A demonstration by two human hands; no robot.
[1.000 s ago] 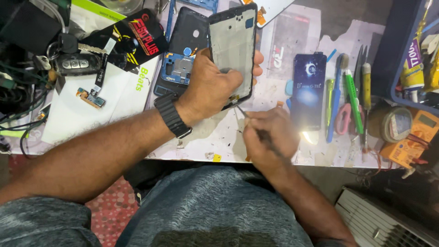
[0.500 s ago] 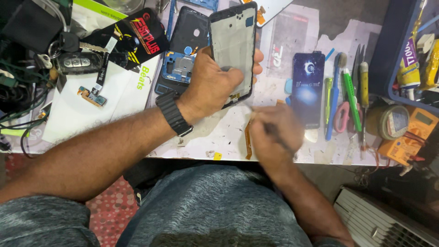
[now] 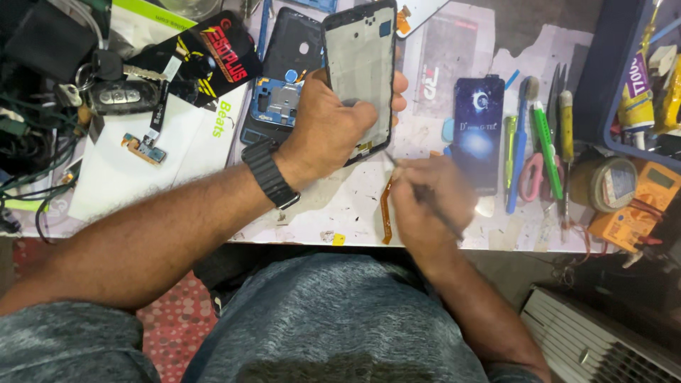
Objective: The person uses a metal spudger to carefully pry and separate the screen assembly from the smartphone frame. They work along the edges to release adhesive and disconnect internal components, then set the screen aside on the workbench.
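The left hand [image 3: 330, 131], a black watch [image 3: 269, 172] on its wrist, grips a black rectangular phone frame [image 3: 360, 74], thumb across its face, held tilted above the white, stained worktable [image 3: 340, 206]. The right hand [image 3: 429, 206], blurred, pinches a thin dark tool [image 3: 425, 195] whose tip meets the frame's lower edge. An orange flex ribbon [image 3: 386, 209] hangs just beside it. A blue phone back shell [image 3: 284, 78] lies behind the frame.
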